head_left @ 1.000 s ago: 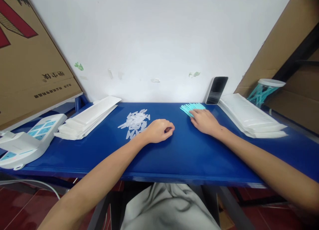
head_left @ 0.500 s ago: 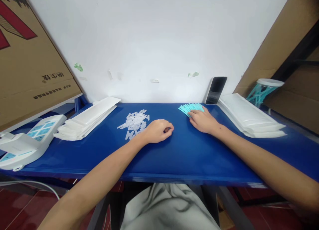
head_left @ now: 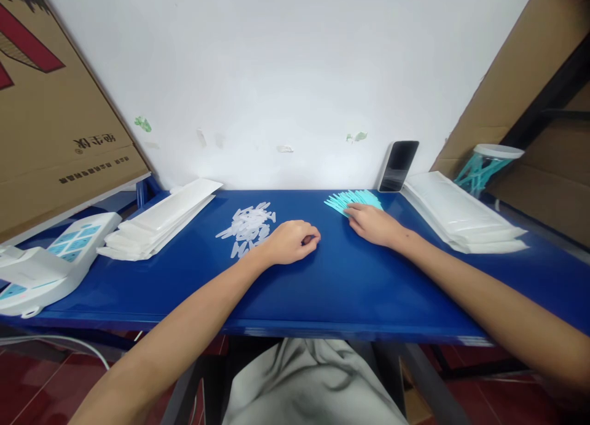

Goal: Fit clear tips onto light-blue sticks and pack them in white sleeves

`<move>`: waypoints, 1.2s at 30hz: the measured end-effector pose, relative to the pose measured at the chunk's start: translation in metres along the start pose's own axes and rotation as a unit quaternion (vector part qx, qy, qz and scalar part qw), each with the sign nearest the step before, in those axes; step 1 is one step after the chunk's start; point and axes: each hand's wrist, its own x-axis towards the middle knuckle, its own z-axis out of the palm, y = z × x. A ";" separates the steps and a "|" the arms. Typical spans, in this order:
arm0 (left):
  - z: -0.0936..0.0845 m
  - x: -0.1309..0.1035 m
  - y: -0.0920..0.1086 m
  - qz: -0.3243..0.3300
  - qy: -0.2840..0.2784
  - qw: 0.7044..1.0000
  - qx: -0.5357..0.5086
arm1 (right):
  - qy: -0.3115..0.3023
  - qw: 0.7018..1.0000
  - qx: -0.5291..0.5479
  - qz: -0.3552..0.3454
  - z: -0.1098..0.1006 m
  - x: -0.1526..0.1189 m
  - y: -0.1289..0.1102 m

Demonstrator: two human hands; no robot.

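Observation:
My left hand rests over the middle of the blue table, its fingers curled and thumb against the fingertips; whatever they hold, if anything, is hidden. Just left of that wrist lies a loose heap of small whitish translucent strips. Bent and close together, the fingers of my right hand press on the near side of a pile of thin turquoise sticks by the wall. Their tips are partly hidden among the sticks.
White padded packets are stacked at the left and right. A phone leans on the wall. A clear jar with turquoise sticks stands far right. A white device with blue panels sits left, before a cardboard box.
My right hand has shifted slightly left and toward me over the turquoise sticks, which are spread wider and show more on the right. My left hand stays in place.

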 end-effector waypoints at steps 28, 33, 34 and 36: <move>0.001 -0.001 -0.001 0.002 0.003 1.000 0.005 | 0.020 0.985 0.164 -0.058 -0.008 -0.009 -0.020; 0.001 -0.001 -0.001 0.005 0.006 1.000 0.007 | 0.033 0.984 0.174 -0.021 -0.007 -0.010 -0.022; 0.001 -0.001 -0.001 0.005 0.005 1.000 0.008 | 0.032 0.986 0.163 -0.010 -0.006 -0.010 -0.022; 0.001 0.000 -0.001 0.005 0.003 1.000 0.009 | 0.020 0.990 0.138 0.002 -0.004 -0.010 -0.019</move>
